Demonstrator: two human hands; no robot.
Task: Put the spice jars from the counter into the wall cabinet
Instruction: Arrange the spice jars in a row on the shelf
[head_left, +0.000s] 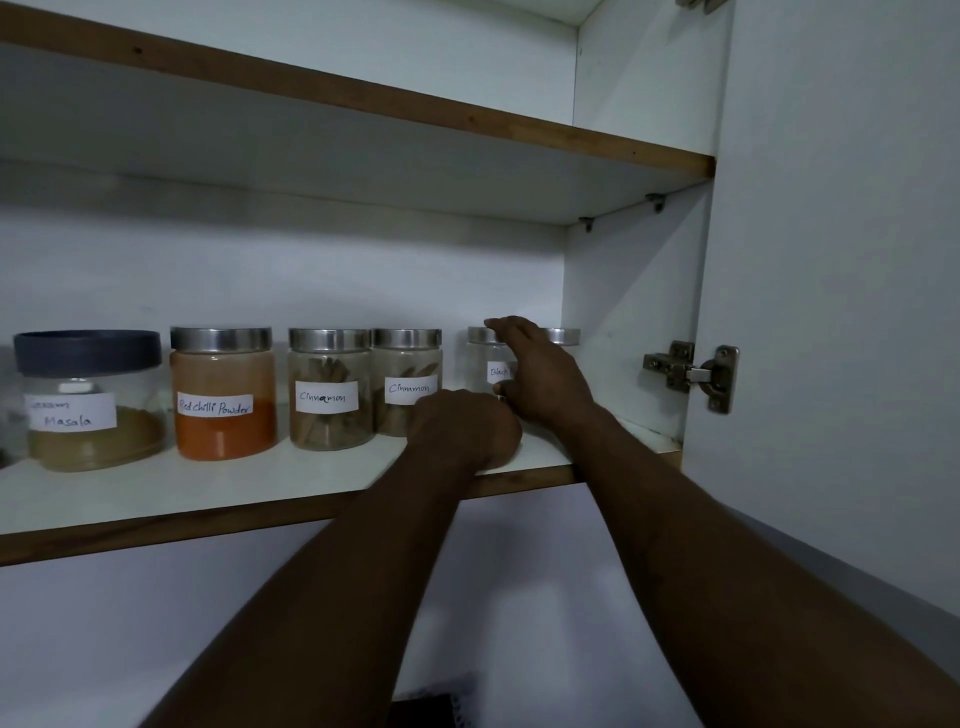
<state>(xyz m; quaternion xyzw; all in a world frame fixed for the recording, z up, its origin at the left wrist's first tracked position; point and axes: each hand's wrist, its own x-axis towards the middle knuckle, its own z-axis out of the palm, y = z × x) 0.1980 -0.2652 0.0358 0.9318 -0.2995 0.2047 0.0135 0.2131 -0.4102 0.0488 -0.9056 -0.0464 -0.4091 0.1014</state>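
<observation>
Five jars: upright in a row on the lower shelf (208, 488) of the wall cabinet (623, 291).
One masala jar (88, 400): nearest the shelf's left end, with a dark lid and brown powder at the bottom.
One chilli jar (223, 395): just beside it, with a metal lid and orange-red powder.
Two cinnamon jars: first cinnamon jar (330, 389) and second cinnamon jar (408, 384), close side by side at mid-shelf.
One "Black" jar (485, 364): toward the shelf's right end, near the cabinet's side wall, its label half hidden by my hand.
My right hand (540, 374): fingers over that jar's metal lid, thumb on the glass front, gripping it.
My left hand (467, 431): on the shelf by its front edge, before the second cinnamon jar. The fingers are tucked out of sight, so I cannot tell their state.
One upper shelf (363, 98): above the row.
One hinge (691, 374): on the open door (831, 260), at the right.
</observation>
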